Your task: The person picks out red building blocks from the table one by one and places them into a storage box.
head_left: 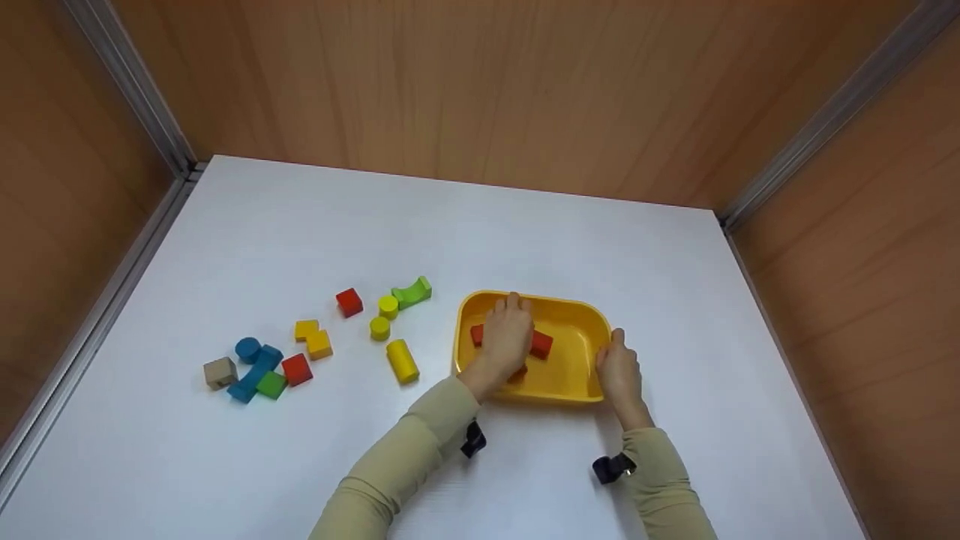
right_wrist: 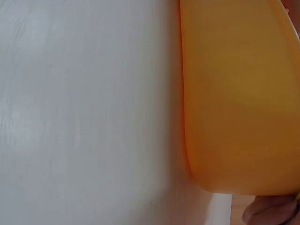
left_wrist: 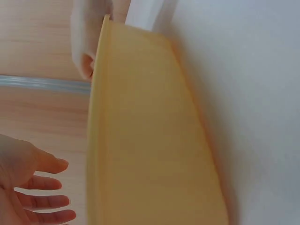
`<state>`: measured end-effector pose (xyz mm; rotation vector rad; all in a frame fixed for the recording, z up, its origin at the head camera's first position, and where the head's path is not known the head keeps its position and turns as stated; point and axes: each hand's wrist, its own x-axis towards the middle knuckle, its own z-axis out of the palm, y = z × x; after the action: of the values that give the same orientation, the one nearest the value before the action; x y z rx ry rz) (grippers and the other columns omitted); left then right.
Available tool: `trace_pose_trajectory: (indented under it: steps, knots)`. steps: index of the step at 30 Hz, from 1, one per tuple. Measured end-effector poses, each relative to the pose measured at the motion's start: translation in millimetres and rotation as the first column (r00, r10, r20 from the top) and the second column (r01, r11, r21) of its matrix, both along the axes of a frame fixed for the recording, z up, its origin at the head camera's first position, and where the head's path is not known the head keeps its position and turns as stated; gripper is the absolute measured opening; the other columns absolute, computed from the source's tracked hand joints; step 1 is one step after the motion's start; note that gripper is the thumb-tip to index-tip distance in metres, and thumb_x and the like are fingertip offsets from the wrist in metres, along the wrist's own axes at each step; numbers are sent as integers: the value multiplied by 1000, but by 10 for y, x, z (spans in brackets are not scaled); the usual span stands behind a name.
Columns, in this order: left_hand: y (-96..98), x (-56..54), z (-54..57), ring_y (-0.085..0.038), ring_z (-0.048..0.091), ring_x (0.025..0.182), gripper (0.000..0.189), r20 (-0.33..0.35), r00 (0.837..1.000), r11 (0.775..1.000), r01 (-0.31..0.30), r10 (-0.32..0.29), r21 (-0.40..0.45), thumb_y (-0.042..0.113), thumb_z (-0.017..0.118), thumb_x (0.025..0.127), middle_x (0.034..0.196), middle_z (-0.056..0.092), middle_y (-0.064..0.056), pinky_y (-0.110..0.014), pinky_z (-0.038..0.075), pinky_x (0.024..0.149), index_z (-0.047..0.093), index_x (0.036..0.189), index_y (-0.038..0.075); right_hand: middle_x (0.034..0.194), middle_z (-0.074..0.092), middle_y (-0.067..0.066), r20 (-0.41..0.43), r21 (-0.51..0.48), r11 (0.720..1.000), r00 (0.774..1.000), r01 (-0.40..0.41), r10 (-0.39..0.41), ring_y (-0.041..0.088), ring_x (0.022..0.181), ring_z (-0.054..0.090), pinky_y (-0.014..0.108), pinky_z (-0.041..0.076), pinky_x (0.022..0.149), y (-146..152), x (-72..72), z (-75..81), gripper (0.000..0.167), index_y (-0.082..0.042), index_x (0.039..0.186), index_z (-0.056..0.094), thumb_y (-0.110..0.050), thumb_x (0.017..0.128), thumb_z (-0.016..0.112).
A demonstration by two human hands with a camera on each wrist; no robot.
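Observation:
A yellow plastic tray [head_left: 577, 375] stands on the white table with a few red blocks [head_left: 541, 344] inside. Over its left half hangs my left hand [head_left: 508, 334], partly covering those blocks. In the left wrist view the fingers of that left hand [left_wrist: 35, 187] are spread and nothing shows between them. My right hand [head_left: 621, 371] grips the tray's right rim. The left wrist view also shows the right hand [left_wrist: 89, 40] at the rim, behind the tray wall [left_wrist: 145, 126]. Low in the right wrist view, part of the right hand [right_wrist: 269, 210] appears beside the tray [right_wrist: 239, 103].
Left of the tray lie a yellow cylinder [head_left: 403, 361], a green curved block [head_left: 412, 293], small yellow discs [head_left: 380, 328] and a red cube [head_left: 349, 302]. Farther left is a cluster with orange blocks [head_left: 319, 344], blue blocks [head_left: 255, 375] and a plain wooden cube [head_left: 220, 373]. Wooden walls [head_left: 450, 90] border the table.

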<state>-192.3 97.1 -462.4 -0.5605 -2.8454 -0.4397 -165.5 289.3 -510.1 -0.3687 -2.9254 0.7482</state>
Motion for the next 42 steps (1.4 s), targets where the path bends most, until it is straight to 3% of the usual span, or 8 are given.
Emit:
trace_pose_trajectory:
  steps: [4, 9, 15, 20, 29, 34, 39, 42]
  knots:
    - [-182, -59, 35, -22, 51, 80, 21, 9, 1000, 999, 13, -14, 36, 15, 57, 85, 92, 53, -11, -31, 47, 69, 57, 100, 1, 63, 53, 14, 1, 5, 1000, 1000, -3, 3, 21, 46, 47, 29, 38, 38, 5, 2, 4, 16, 2, 101, 38, -6, 89, 43]
    - [-431, -145, 3, -22, 49, 83, 20, 36, 998, 997, 43, -46, 71, 11, 55, 85, 92, 52, -11, -31, 46, 72, 56, 102, 0, 66, 53, 15, 19, -3, 1000, 1000, 7, -7, 21, 49, 47, 30, 38, 39, 12, 9, 10, 19, 2, 105, 38, -7, 89, 42]
    - [-739, -241, -84, -24, 50, 86, 20, -4, 1000, 994, 12, -12, 111, 7, 56, 83, 94, 53, -12, -34, 46, 74, 57, 101, -1, 68, 52, 14, 34, -16, 1000, 999, 11, -10, 22, 51, 47, 31, 38, 41, 17, 12, 12, 18, 1, 104, 38, -7, 89, 42]
    - [-1018, -309, -128, -28, 50, 87, 24, -16, 999, 997, -36, 37, 73, 8, 59, 83, 95, 53, -15, -37, 46, 75, 56, 103, -3, 66, 52, 13, 43, -10, 1000, 999, 3, -3, 21, 50, 48, 30, 38, 41, 20, 17, 22, 17, 1, 104, 38, -7, 90, 42]
    - [-1492, -425, -150, -31, 46, 93, 34, 103, 987, 992, -123, 126, -39, 4, 60, 79, 103, 49, -20, -41, 44, 80, 52, 111, -6, 66, 52, 13, 32, -4, 1000, 999, -5, 5, 21, 49, 47, 29, 38, 41, 37, 45, 27, 16, 2, 103, 38, -7, 90, 42]
    - [-1702, -467, -179, -34, 43, 92, 45, 171, 966, 979, -181, 196, -97, -2, 63, 72, 105, 44, -23, -44, 44, 79, 47, 113, -9, 63, 50, 12, -19, 2, 1000, 999, -28, 28, 19, 46, 46, 27, 37, 38, 39, 64, 20, 13, 2, 99, 38, -5, 89, 43]
    - [-1866, -537, -231, -36, 43, 98, 39, 269, 924, 963, -265, 270, -56, 1, 53, 83, 114, 42, -26, -47, 42, 82, 44, 120, -10, 64, 51, 13, -9, 1, 1000, 1000, 2, -2, 21, 48, 46, 30, 37, 39, 25, 56, 17, 17, 2, 102, 39, -6, 88, 44]
    - [-1943, -562, -256, -38, 41, 102, 43, 329, 899, 956, -291, 289, -47, 4, 52, 85, 118, 40, -27, -49, 40, 85, 39, 124, -11, 65, 51, 13, 4, -4, 1000, 1000, 12, -12, 21, 48, 46, 30, 37, 40, 19, 50, 10, 18, 2, 104, 39, -6, 89, 44]
